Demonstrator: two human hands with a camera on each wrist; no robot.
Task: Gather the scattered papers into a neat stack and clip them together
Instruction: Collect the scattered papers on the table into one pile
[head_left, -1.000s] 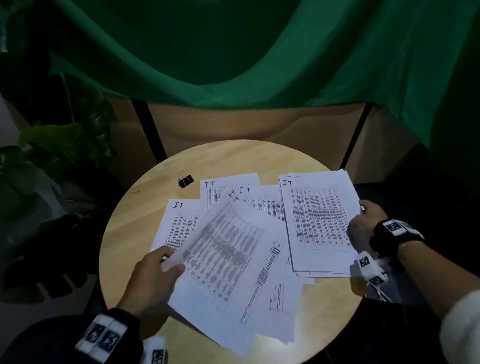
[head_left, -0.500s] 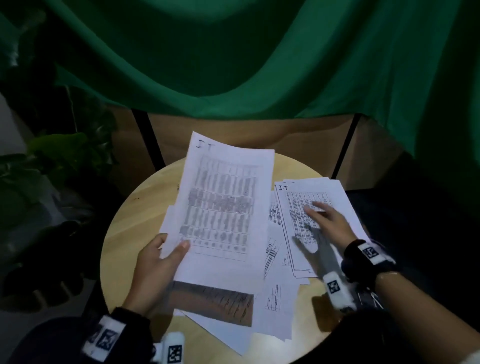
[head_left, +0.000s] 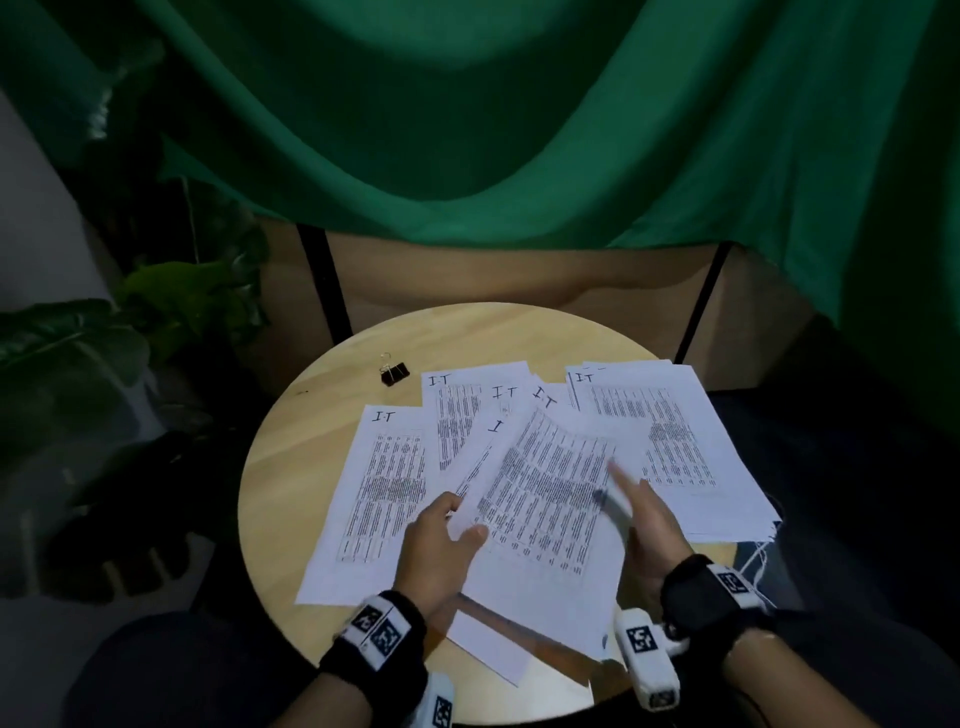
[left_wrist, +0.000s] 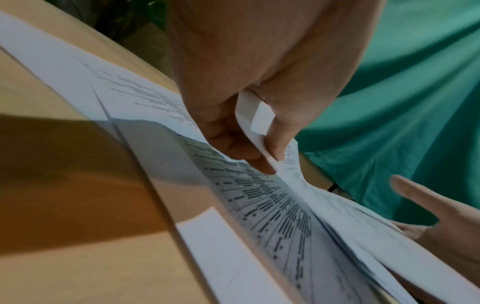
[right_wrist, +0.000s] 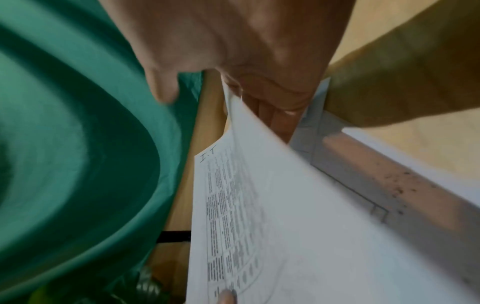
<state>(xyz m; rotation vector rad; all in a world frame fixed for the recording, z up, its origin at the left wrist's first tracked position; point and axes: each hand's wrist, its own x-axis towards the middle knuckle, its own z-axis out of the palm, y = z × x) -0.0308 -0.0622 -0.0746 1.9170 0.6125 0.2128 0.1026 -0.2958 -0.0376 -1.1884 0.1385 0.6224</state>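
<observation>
Head view: the sheet (head_left: 540, 499) raised half a second ago is back down mid-counter (head_left: 311, 441), left hand (head_left: 441, 545) pinching it, right hand (head_left: 644, 525) open beside; binder clip (head_left: 394, 372) untouched far left, stack (head_left: 675, 441) right

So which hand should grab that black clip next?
Probably the left hand: the binder clip lies on its side of the table, though it is pinching a sheet. The right hand sits farther away.

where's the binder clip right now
In the head view the binder clip sits on the bare far-left part of the round table, just left of the papers, untouched by either hand.
</observation>
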